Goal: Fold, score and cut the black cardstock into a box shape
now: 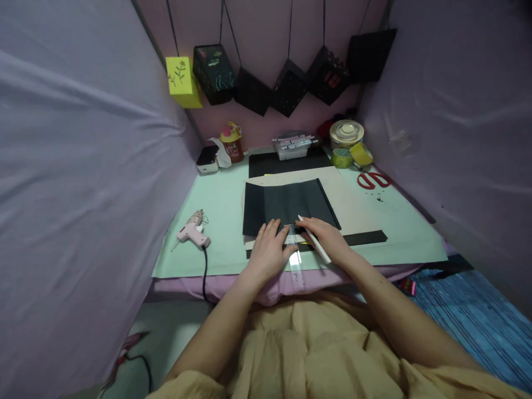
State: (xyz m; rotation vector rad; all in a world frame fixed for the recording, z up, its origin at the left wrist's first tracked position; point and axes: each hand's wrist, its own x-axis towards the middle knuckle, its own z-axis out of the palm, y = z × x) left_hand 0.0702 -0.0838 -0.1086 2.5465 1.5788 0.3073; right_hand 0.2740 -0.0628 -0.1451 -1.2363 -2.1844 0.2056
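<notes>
One sheet of black paper, folded into panels, lies flat on the pale green table, and the work in hand is to draw a line on it along a clear plastic ruler. The ruler runs from the near edge of the black sheet toward the person, just between the two hands. The left hand lies flat on the near edge of the sheet, its fingers spread a little apart and pressing down beside the ruler; the thumb seems to touch the ruler's left side. The right hand has its fingers closed around a thin white pencil, whose tip rests on the black sheet just beyond the fingertips, near the far end of the ruler.

To do this step well, I judge that the left hand should hold the ruler and the paper firmly, so that neither slips, and that the pencil should stay close against the ruler's edge with light and even pressure, because a folded sheet may lift at the creases.

Under the right wrist a narrow black paper strip lies across the table. To the left of the left hand, well apart, is a pink glue gun with its black cord. Beyond the right hand, well apart, are red-handled scissors. Far past the fingers hang several black paper boxes and one yellow paper box.
</notes>
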